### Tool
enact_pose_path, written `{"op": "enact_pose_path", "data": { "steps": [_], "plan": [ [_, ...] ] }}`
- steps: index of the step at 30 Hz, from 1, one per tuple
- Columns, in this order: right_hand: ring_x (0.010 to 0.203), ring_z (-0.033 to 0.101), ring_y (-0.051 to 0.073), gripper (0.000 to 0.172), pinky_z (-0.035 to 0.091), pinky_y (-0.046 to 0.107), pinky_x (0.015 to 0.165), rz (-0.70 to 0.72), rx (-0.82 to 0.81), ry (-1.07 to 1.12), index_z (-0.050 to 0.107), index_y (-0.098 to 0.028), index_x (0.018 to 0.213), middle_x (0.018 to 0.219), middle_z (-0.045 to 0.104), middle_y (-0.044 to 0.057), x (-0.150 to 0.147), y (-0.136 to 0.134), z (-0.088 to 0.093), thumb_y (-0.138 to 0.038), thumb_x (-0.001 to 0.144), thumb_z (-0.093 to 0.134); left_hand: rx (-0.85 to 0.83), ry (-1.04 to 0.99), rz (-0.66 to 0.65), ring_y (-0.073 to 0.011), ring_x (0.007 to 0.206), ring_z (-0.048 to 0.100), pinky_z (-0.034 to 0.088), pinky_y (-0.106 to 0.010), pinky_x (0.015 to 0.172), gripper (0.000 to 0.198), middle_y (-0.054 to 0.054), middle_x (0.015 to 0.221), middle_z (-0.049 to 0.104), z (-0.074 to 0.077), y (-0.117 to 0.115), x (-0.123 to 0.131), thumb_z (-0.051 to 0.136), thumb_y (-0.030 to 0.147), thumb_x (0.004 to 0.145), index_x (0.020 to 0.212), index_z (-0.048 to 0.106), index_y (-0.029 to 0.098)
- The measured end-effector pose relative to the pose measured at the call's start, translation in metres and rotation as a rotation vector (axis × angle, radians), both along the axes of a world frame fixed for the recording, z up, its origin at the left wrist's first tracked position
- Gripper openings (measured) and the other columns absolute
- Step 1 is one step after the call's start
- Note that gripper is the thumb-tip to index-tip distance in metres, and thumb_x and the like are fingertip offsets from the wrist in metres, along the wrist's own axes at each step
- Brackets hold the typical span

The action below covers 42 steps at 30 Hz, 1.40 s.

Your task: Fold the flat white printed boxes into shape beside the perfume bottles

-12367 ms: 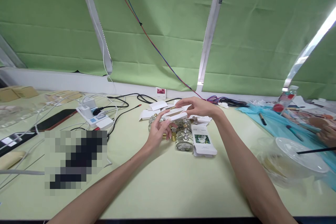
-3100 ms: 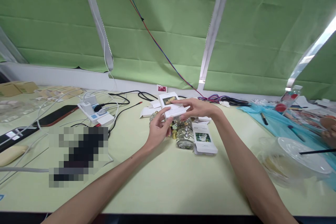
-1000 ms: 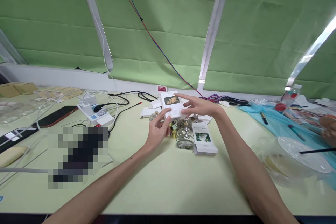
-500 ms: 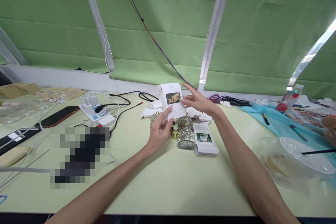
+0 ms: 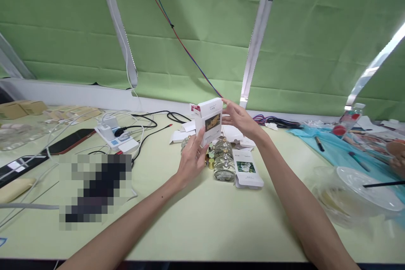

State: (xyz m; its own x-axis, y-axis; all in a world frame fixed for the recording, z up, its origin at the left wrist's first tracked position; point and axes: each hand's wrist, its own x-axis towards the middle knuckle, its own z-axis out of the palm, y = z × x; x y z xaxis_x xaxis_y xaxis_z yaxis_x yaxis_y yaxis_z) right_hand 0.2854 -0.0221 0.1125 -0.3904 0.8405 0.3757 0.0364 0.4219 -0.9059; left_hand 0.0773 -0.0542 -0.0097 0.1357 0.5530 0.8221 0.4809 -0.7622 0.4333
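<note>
A white carton [image 5: 207, 128] with a photo of yellow flowers stands raised between my hands, its sides squared out into a box shape. My left hand [image 5: 192, 157] grips its lower left part between thumb and fingers. At its right edge, my right hand [image 5: 239, 119] has its fingers bent against the upper side; some fingertips are hidden behind it. Below are several round clear glass bottles [image 5: 224, 174] lying in a row, with small gold caps [image 5: 211, 163] beside them. A flattened white carton [image 5: 248, 175] with a white-flower photo lies right of the bottles.
On the left are a power strip [image 5: 110, 135] with tangled cables, phones [image 5: 71, 140] and a blurred dark patch. To the right sit a lidded plastic bowl [image 5: 370, 185], a blue plastic sheet [image 5: 325, 145] and a marker [image 5: 319, 143]. Another person's hand [image 5: 398, 162] shows at the right edge.
The carton has gone from flat to squared out, and it has turned so a side panel and top flaps show. My right hand has shifted slightly to its upper right edge.
</note>
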Motion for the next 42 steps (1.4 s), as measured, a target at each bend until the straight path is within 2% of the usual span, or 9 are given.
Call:
{"op": "enact_pose_path", "data": {
  "steps": [4, 8, 13, 18, 24, 28, 34, 42],
  "plan": [
    [0.107, 0.072, 0.025, 0.077, 0.059, 0.045, 0.102, -0.076, -0.018, 0.008, 0.059, -0.021, 0.142, 0.120, 0.073, 0.011, 0.000, -0.003, 0.002, -0.079, 0.097, 0.038, 0.006, 0.033, 0.004, -0.0094, 0.059, 0.055, 0.050, -0.024, 0.060, 0.065, -0.010, 0.120, 0.071, 0.001, -0.001, 0.000, 0.053, 0.028, 0.099, 0.161, 0.030, 0.030],
    [0.108, 0.071, 0.027, 0.080, 0.057, 0.047, 0.104, -0.051, -0.067, 0.003, 0.069, -0.021, 0.128, 0.120, 0.075, 0.014, 0.001, -0.006, 0.006, -0.083, 0.095, 0.033, -0.130, 0.005, 0.007, -0.0124, 0.064, 0.062, 0.052, -0.027, 0.061, 0.072, -0.012, 0.123, 0.070, 0.000, -0.002, 0.001, 0.053, 0.027, 0.098, 0.162, 0.019, 0.028],
    [0.113, 0.070, 0.028, 0.071, 0.055, 0.046, 0.103, -0.022, -0.067, -0.044, 0.073, -0.020, 0.121, 0.118, 0.076, 0.015, 0.000, -0.011, 0.009, -0.080, 0.095, 0.043, -0.188, -0.058, 0.000, -0.0183, 0.084, 0.069, 0.058, -0.032, 0.067, 0.057, -0.017, 0.139, 0.061, 0.002, -0.001, 0.001, 0.052, 0.028, 0.098, 0.152, 0.035, 0.026],
    [0.107, 0.071, 0.026, 0.063, 0.057, 0.045, 0.098, 0.025, -0.072, -0.023, 0.072, -0.020, 0.121, 0.119, 0.076, 0.016, -0.001, -0.013, 0.009, -0.074, 0.096, 0.052, -0.224, -0.102, -0.023, -0.0203, 0.090, 0.069, 0.060, -0.034, 0.069, 0.048, -0.016, 0.132, 0.062, 0.003, 0.000, 0.001, 0.052, 0.030, 0.100, 0.145, 0.039, 0.024],
    [0.112, 0.069, 0.022, 0.053, 0.054, 0.043, 0.106, 0.091, -0.070, 0.001, 0.071, -0.021, 0.124, 0.125, 0.073, 0.010, 0.002, -0.013, 0.008, -0.066, 0.098, 0.056, -0.270, -0.214, -0.040, -0.0184, 0.086, 0.069, 0.060, -0.029, 0.064, 0.045, -0.013, 0.120, 0.064, 0.005, -0.001, 0.001, 0.055, 0.034, 0.099, 0.140, 0.042, 0.021],
    [0.114, 0.067, 0.024, 0.053, 0.055, 0.045, 0.106, 0.120, -0.029, -0.077, 0.068, -0.023, 0.133, 0.127, 0.072, 0.009, 0.007, -0.012, 0.007, -0.057, 0.092, 0.069, -0.303, -0.298, -0.087, -0.0177, 0.082, 0.070, 0.059, -0.027, 0.061, 0.046, -0.009, 0.112, 0.066, 0.009, -0.001, 0.001, 0.057, 0.039, 0.098, 0.138, 0.041, 0.022],
    [0.106, 0.069, 0.024, 0.056, 0.060, 0.042, 0.093, 0.136, 0.003, -0.164, 0.066, -0.023, 0.138, 0.127, 0.073, 0.011, 0.008, -0.013, 0.007, -0.049, 0.088, 0.075, -0.335, -0.318, -0.101, -0.0196, 0.087, 0.071, 0.058, -0.026, 0.059, 0.049, -0.012, 0.119, 0.065, 0.012, -0.004, 0.002, 0.060, 0.040, 0.096, 0.137, 0.042, 0.022],
    [0.098, 0.070, 0.023, 0.058, 0.059, 0.037, 0.084, 0.082, 0.019, -0.164, 0.063, -0.022, 0.139, 0.115, 0.075, 0.010, 0.006, -0.014, 0.009, -0.044, 0.087, 0.077, -0.342, -0.285, -0.063, -0.0204, 0.094, 0.069, 0.060, -0.027, 0.065, 0.060, -0.016, 0.134, 0.061, 0.013, -0.003, 0.001, 0.059, 0.042, 0.098, 0.151, 0.042, 0.021]
  ]
}}
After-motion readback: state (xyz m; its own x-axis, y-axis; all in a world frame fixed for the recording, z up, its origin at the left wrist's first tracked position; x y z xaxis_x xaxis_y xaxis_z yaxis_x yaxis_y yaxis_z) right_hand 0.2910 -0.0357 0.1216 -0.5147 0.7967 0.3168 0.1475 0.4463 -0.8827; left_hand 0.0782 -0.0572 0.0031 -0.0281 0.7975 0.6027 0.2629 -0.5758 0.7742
